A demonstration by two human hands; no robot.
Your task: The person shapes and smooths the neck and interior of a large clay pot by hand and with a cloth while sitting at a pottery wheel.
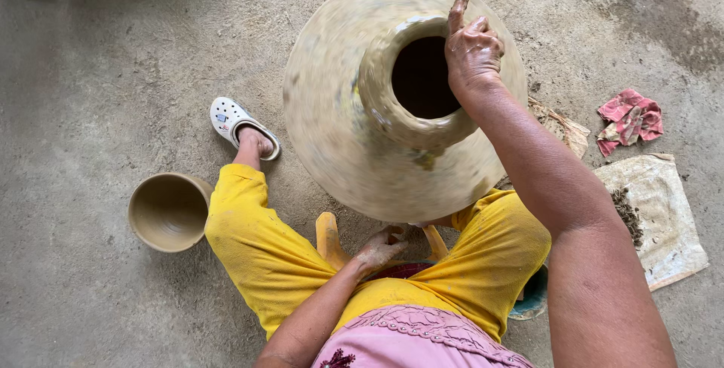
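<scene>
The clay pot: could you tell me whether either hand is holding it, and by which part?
The right hand grips the clay pot at its neck rim. The left hand touches its lower edge; a hold cannot be told.

Bare grey concrete floor (98, 74). On it: clay bowl (167, 211) lower left; red crumpled rag (630, 119) upper right; dirty sack sheet (656, 213) at right; white clog (240, 125) centre-left.

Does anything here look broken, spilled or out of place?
Nothing looks broken. The big clay pot is blurred, so its surface detail can't be judged. The right hand rests on its neck rim; the left hand is under its lower edge. A crumpled red rag and dark crumbs lie on the floor.
</scene>
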